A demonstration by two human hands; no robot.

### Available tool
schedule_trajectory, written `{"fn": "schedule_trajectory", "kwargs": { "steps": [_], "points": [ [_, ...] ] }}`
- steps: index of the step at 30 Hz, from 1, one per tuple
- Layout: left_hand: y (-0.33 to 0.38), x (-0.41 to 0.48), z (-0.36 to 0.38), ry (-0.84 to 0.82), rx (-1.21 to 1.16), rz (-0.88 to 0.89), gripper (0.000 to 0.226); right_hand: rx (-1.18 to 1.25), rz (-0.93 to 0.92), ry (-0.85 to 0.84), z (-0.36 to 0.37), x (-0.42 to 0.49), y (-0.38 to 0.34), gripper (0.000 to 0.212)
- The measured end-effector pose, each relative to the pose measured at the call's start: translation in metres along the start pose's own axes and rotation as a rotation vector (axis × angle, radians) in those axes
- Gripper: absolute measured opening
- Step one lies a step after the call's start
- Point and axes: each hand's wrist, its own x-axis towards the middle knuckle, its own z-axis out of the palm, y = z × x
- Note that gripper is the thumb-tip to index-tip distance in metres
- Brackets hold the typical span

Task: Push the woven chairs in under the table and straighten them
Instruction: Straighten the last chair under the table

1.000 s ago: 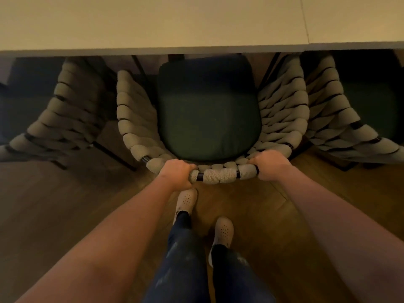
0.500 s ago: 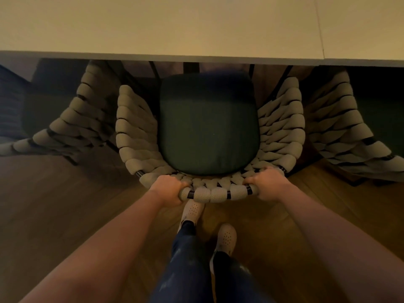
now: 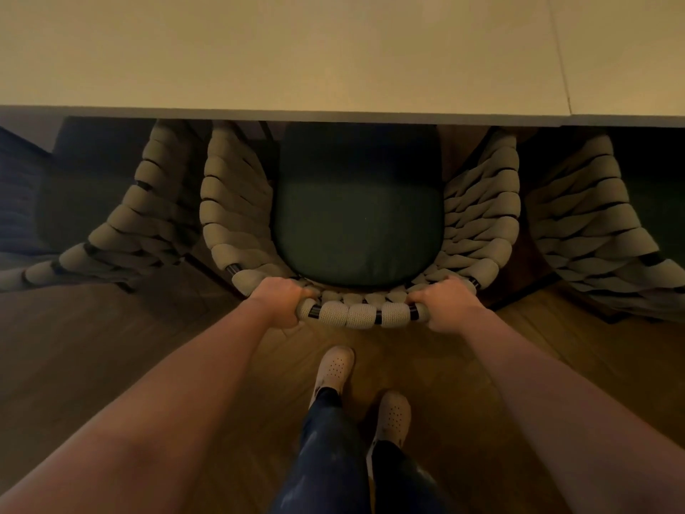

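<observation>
Wooden floorboards [image 3: 111, 346] run beneath everything, and a pale tabletop [image 3: 259, 50] fills the upper part of my feed, its near edge crossing from side to side.

Farthest left I see the left chair [image 3: 148, 231], woven from thick pale cord. It is partly tucked beneath the tabletop and sits at an angle, with its back swinging out to the left.

Next comes the left grip [image 3: 280, 302], fingers wrapped round the back rail of the middle chair [image 3: 357, 315] at the rail's left end. That chair faces the tabletop squarely. The front of its seat is under the edge, and its back rail is out over the floor. A dark green cushion [image 3: 357, 224] lies in the seat, its far part shaded by the tabletop.

Lower down, between the two forearms, the left shoe [image 3: 333, 369] stands a little ahead of the right shoe [image 3: 394, 415]. Both are pale and perforated, below dark trousers [image 3: 326, 458].

The right grip [image 3: 446, 306] is clasped round the same rail at its right end, with a short stretch of cord-wrapped rail bare between the two grips.

Just beside the middle chair's right arm is the right chair [image 3: 593, 231], also partly under the tabletop, its back angling out to the right. Above it a thin seam [image 3: 559, 57] crosses the tabletop.
</observation>
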Motion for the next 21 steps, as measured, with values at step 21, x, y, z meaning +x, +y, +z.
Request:
{"fn": "schedule_trajectory", "kwargs": {
  "steps": [21],
  "points": [
    [-0.012,0.015,-0.008,0.070,-0.013,-0.020,0.047,0.032,-0.020,-0.002,-0.016,0.011,0.015,0.028]
  ]
}}
